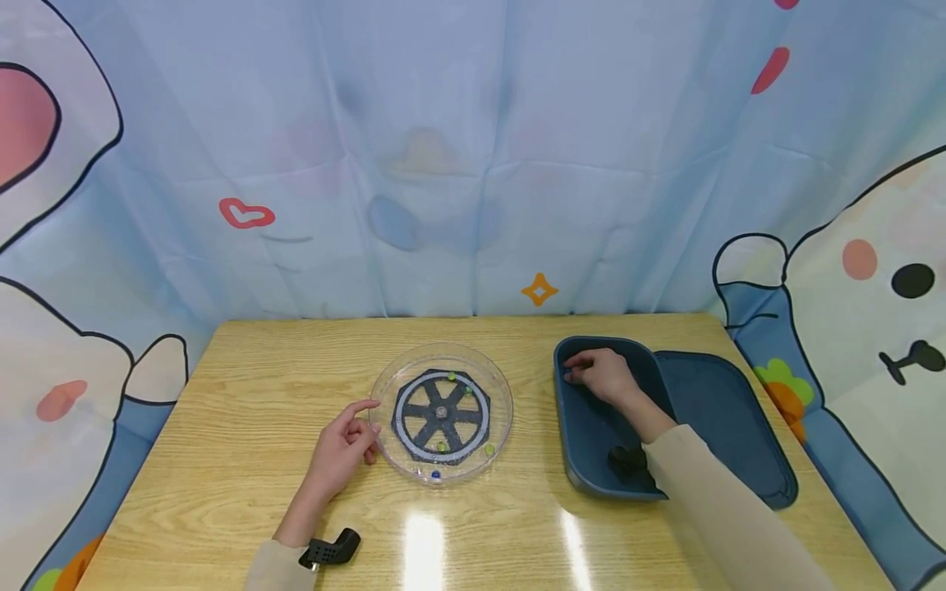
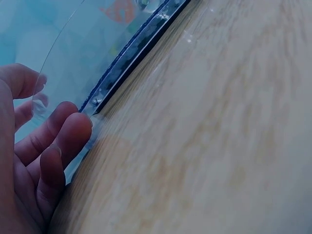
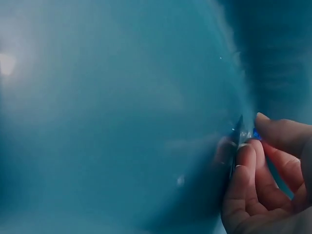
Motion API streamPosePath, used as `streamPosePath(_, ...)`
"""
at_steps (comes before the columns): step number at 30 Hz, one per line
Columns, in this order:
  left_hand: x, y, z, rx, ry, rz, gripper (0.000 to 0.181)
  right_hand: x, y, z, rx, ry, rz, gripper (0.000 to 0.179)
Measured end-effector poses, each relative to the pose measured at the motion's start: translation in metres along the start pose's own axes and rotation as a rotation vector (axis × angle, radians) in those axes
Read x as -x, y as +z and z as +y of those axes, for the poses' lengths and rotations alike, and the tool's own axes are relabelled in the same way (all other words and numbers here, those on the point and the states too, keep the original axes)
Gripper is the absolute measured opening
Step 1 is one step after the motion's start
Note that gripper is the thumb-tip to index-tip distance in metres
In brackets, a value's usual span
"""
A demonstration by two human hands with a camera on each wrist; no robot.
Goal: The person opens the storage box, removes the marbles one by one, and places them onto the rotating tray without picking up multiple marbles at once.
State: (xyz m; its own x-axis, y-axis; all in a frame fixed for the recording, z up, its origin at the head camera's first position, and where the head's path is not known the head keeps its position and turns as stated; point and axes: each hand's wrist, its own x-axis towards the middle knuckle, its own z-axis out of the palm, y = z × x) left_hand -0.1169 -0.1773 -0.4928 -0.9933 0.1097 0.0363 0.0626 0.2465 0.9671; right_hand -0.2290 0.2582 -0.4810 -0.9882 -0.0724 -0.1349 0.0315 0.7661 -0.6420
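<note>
A round clear dish (image 1: 505,410) stands on the table, with a dark six-spoked wheel (image 1: 443,413) inside. Several small yellow-green marbles (image 1: 489,450) and a blue one lie in the dish. At its left rim, my left hand (image 1: 343,447) touches the clear wall with loosely bent fingers; the left wrist view shows these fingertips (image 2: 78,124) right at the rim. My right hand (image 1: 602,376) reaches into the far left part of a dark blue bin (image 1: 565,435). Between thumb and forefinger it pinches a small blue marble (image 3: 257,133), mostly hidden by the fingers.
A dark blue lid (image 1: 727,419) lies right of the bin, partly under my right sleeve. A black wrist device (image 1: 626,462) overlaps the bin's near end. The wooden table (image 1: 259,394) ends at a patterned curtain (image 1: 443,164) behind.
</note>
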Motion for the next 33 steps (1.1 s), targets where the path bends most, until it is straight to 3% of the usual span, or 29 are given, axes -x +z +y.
streamPosePath(5, -0.002, 0.001, 0.001, -0.005, -0.010, 0.005, 0.037, 0.001, -0.005, -0.001, -0.044, 0.003, -0.008, 0.027)
streamPosePath(14, -0.013, 0.002, -0.031, 0.000, -0.018, 0.025, 0.038, 0.010, -0.019, -0.009, -0.054, -0.026, 0.030, 0.030)
streamPosePath(19, -0.014, 0.001, -0.036, 0.014, 0.014, 0.020, 0.036, 0.019, -0.027, -0.021, -0.081, -0.035, 0.034, 0.030)
streamPosePath(23, -0.014, 0.000, -0.037, 0.018, 0.029, 0.020, 0.035, 0.026, -0.030, -0.035, -0.111, -0.047, 0.031, 0.031)
streamPosePath(28, -0.012, 0.001, -0.034, 0.006, -0.001, 0.021, 0.037, 0.035, -0.029, -0.055, -0.140, -0.095, 0.024, 0.029)
streamPosePath(33, -0.005, 0.001, -0.017, -0.010, -0.015, 0.009, 0.037, 0.042, -0.022, -0.074, -0.127, -0.156, 0.015, 0.024)
